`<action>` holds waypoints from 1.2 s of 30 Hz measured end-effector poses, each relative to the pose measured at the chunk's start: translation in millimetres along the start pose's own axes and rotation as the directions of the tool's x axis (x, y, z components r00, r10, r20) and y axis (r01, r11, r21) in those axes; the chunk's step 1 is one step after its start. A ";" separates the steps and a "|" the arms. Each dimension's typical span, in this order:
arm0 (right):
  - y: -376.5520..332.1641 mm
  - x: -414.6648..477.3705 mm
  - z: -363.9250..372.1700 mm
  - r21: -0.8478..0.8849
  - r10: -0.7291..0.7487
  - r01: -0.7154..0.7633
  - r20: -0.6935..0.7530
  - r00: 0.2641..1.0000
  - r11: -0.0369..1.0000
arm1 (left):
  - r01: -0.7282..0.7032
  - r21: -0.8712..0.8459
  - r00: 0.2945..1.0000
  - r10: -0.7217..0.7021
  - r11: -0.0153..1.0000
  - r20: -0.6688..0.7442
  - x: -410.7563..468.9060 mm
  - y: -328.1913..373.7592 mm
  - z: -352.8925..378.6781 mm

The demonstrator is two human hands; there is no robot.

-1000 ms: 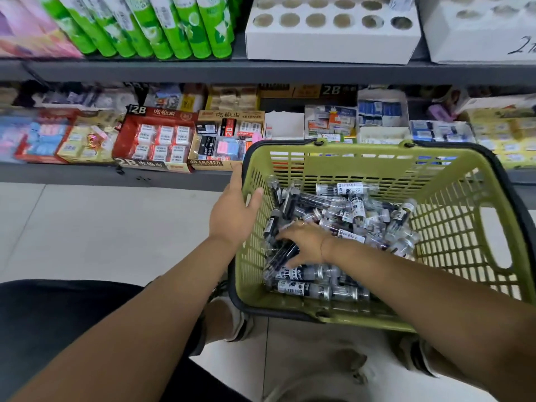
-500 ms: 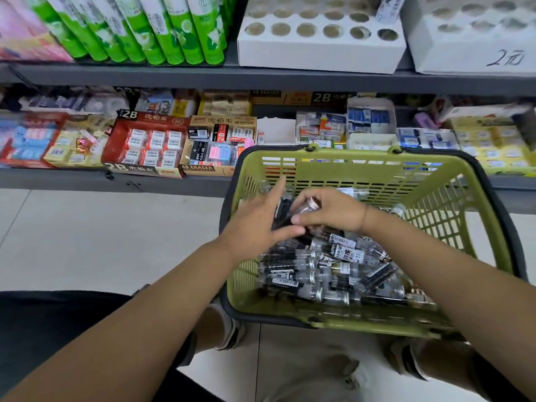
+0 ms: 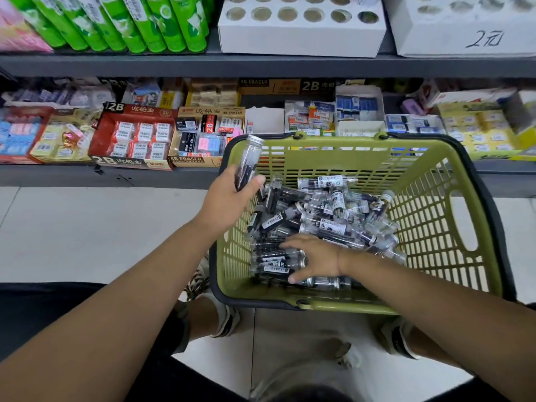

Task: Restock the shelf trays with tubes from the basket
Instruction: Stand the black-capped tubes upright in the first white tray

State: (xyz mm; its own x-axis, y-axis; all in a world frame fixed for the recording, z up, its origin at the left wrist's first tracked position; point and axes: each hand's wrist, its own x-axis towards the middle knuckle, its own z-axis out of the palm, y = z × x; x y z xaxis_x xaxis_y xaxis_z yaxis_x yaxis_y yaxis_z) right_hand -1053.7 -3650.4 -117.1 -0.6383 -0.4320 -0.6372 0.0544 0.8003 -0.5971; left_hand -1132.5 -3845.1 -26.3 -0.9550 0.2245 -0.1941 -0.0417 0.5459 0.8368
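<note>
Down on the shop floor, your left hand (image 3: 229, 195) grips one clear tube (image 3: 248, 158) by its lower end. Fingers and thumb are curled round it, and the silver cap points up and away from your palm. That tube stands just above the far left corner of the green basket (image 3: 342, 139), clear of the pile.

To the right of that hand and nearer to you, your right hand (image 3: 316, 259) lies inside the basket. Its fingers are stretched out and spread across the heap of tubes (image 3: 333, 216), and the thumb rests on a tube at the near edge of the heap. The fingers are fairly straight and close round nothing that can be made out. The heap runs from under this palm to the far wall of the basket, the tubes lying crosswise over one another.

Beyond your left hand, on the low shelf, stand open boxes of erasers (image 3: 136, 137). Higher up, past both hands, a white tray (image 3: 301, 39) with rows of round holes sits on the upper shelf, and green packs (image 3: 139, 21) stand to the left of it.
</note>
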 end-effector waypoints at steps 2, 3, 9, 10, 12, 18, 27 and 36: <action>1.1 3.1 5.5 -0.067 0.012 -0.010 0.017 1.000 0.998 | 0.011 0.014 1.000 -0.011 1.000 -0.004 1.3 0.0 -0.6; 1.7 4.3 7.5 -0.072 0.033 -0.030 0.039 0.999 0.997 | 0.018 0.014 1.000 -0.018 1.000 -0.007 1.0 0.6 -0.8; 4.4 5.6 8.2 -0.032 0.027 -0.025 0.059 0.998 0.999 | 0.002 0.032 1.000 -0.002 0.999 0.001 0.4 0.0 2.1; 3.7 6.2 8.7 0.008 0.012 -0.013 0.055 0.998 1.000 | 0.003 0.034 1.000 -0.003 0.999 0.003 0.8 -0.1 2.6; 2.0 6.8 10.4 0.091 -0.027 0.022 0.045 0.999 0.996 | 0.002 0.040 1.000 -0.002 0.999 -0.003 1.7 0.7 3.9; -1.1 15.3 19.4 0.175 -0.038 0.051 -0.078 0.996 0.983 | 0.035 0.052 0.999 -0.036 0.998 0.011 3.6 -1.0 6.0; -37.6 -20.4 -69.4 0.485 -0.012 0.170 -0.311 0.950 0.858 | 0.284 -0.144 0.903 -0.214 0.948 0.372 -11.1 13.4 9.2; -68.5 -24.7 -100.8 0.511 0.058 0.223 -0.477 0.877 0.830 | 0.451 -0.313 0.797 -0.219 0.836 0.562 -12.6 14.2 17.6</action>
State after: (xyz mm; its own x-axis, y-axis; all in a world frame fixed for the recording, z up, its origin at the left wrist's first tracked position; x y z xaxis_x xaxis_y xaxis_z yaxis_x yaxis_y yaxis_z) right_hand -1119.0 -3652.6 -11.3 -0.9230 -0.1337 -0.3608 0.2950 0.3560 -0.8867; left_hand -1116.0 -3826.0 -21.0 -0.5870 0.5131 -0.6262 -0.5577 0.3044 0.7722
